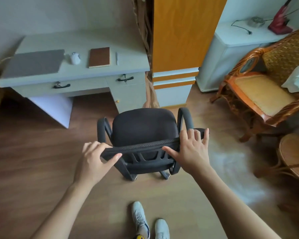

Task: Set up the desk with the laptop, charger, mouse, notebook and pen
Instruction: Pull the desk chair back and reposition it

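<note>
Two white sneakers [149, 221] stand on the wooden floor [33, 161] at the bottom edge. Above them, both bare hands hold the top of a black mesh-backed office chair [141, 128]: the left hand [93, 159] has its grip wrapped over the backrest's left corner, thumb underneath; the right hand [192, 149] has its grip laid over the right corner, fingers spread on top and thumb along the rear face. Well beyond the chair, the pale grey tabletop [128, 49] carries a closed grey laptop [35, 62], a white mouse [75, 58] just beside it, a brown notebook [99, 57], then a slim white pen [116, 58]. No charger can be made out. A rattan armchair [266, 83] stands at right.
</note>
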